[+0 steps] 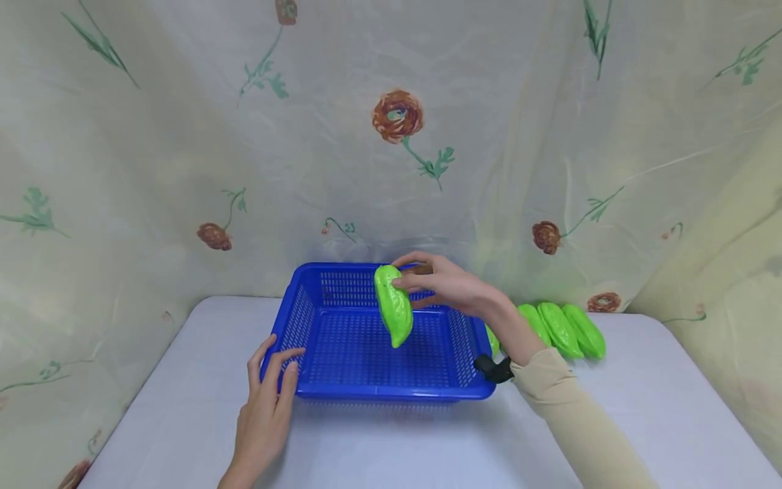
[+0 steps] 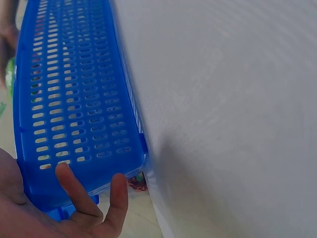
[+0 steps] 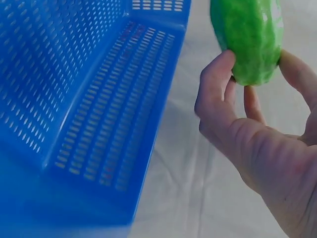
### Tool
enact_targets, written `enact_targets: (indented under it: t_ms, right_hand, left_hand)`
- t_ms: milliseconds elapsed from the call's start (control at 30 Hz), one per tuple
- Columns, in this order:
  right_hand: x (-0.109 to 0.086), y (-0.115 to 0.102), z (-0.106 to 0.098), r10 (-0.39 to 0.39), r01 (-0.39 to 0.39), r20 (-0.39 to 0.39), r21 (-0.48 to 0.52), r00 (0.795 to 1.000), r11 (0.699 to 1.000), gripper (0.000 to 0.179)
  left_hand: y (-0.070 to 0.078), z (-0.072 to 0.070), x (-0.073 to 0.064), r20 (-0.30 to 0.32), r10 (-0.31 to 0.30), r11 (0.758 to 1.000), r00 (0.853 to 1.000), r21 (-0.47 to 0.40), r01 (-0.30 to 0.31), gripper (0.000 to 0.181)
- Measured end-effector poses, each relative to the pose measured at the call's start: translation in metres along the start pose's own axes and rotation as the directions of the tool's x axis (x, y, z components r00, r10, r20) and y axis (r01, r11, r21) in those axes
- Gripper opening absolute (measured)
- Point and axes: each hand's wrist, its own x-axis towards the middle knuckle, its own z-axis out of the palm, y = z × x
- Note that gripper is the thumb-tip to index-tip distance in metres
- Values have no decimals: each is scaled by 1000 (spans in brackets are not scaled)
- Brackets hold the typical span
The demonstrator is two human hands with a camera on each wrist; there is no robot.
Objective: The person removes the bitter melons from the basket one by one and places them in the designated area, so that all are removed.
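Note:
A bright green, bumpy, gourd-like vegetable (image 1: pixel 394 307) hangs over the inside of a blue plastic basket (image 1: pixel 379 392), its pointed end down. My right hand (image 1: pixel 449 285) grips it near the upper end; the right wrist view shows thumb and fingertips pinching the rounded end of the vegetable (image 3: pixel 252 42). At the basket's left side my left hand (image 1: pixel 267 401) holds the rim by the near corner. Two of its fingers (image 2: pixel 119 203) show against the slotted wall of the basket (image 2: pixel 79 99) in the left wrist view.
Several similar green vegetables (image 1: pixel 559 329) lie on the white table (image 1: pixel 641 401) right of the basket, partly hidden by my right forearm. A black strap (image 1: pixel 493 369) is on the right wrist. Behind the table hangs a flower-patterned curtain (image 1: pixel 330 136).

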Motion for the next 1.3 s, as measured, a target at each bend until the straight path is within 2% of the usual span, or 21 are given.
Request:
enact_targets:
  t_ms: [300, 533, 667, 833, 967, 1133, 1300]
  right_hand:
    - [-35, 12, -40, 20, -19, -33, 52, 999, 998, 59]
    - [-62, 34, -81, 32, -22, -106, 96, 994, 995, 49]
    - [-77, 48, -102, 36, -23, -120, 115, 992, 993, 54]
    - [-94, 65, -127, 62, -50, -152, 79, 986, 996, 67]
    - [-106, 80, -149, 83, -77, -173, 40, 981, 996, 71]
    - [-124, 106, -178, 136, -146, -199, -40, 971, 988, 71]
    - [-143, 129, -205, 183, -196, -229, -33, 956, 980, 65]
  left_hand:
    - [0, 0, -1, -10, 6, 1000, 1000, 3, -6, 39]
    - [2, 0, 3, -19, 37, 999, 999, -1, -37, 39]
    - [1, 0, 2, -14, 21, 1000, 1000, 8, -21, 39]
    - [0, -2, 0, 0, 12, 1000, 1000, 8, -12, 40]
    - [-1, -3, 0, -8, 16, 1000, 1000, 6, -16, 40]
    - [-1, -2, 0, -6, 22, 1000, 1000, 6, -22, 40]
    - [0, 0, 0, 0, 13, 1000, 1000, 11, -13, 40]
